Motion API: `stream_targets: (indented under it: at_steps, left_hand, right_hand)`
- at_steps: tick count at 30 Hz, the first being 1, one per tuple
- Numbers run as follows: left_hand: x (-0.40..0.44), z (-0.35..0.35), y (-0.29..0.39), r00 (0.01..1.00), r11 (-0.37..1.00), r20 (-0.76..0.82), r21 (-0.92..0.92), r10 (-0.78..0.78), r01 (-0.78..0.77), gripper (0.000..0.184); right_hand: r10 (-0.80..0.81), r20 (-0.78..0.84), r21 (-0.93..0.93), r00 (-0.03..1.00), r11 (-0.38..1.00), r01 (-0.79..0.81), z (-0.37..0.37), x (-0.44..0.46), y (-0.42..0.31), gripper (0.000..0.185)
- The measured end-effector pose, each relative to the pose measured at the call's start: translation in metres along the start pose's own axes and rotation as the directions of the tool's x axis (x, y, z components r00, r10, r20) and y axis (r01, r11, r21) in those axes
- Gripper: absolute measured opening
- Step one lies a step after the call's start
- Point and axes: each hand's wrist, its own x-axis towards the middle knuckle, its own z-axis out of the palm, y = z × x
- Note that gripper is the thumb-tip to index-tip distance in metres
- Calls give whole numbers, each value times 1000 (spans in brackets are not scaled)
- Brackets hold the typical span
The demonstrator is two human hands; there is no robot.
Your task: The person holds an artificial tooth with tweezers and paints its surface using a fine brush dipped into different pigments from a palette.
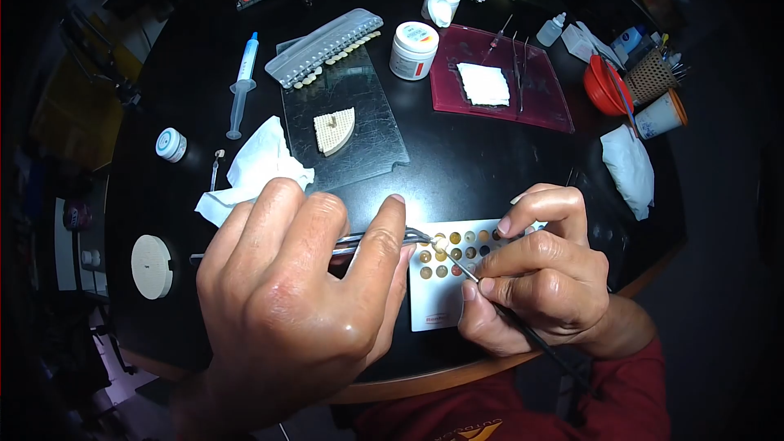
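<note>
My left hand (302, 294) is closed around metal forceps (347, 245). Their curved tips hold a small, pale, tooth-shaped crown (441, 244). In my right hand (543, 278) is a thin brush (469, 273) with a dark handle, pinched between thumb and fingers. The brush's fine tip meets the crown or lies right beside it; I cannot tell which. Below both hands lies a white palette (433, 302) with rows of round wells in yellow, brown, grey and reddish tones. My right fingers cover part of its right side.
Behind my hands are a glass slab (371, 126) bearing a honeycomb firing tray (334, 132), a tooth shade guide (322, 45), a syringe (243, 86) and a white jar (414, 51). A dark red slab (539, 82), red bowl (603, 86) and paper cup (661, 114) stand right. Crumpled tissue (263, 159) lies left.
</note>
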Motion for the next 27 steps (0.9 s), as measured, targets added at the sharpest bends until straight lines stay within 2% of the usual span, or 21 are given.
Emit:
stream_targets:
  at_steps: [27]
  left_hand:
    - [-1, 2, -1, 1000, 1000, 18, -5, 3, -3, 32]
  right_hand:
    - [6, 19, -9, 1000, 1000, -6, 3, 1, 1, 27]
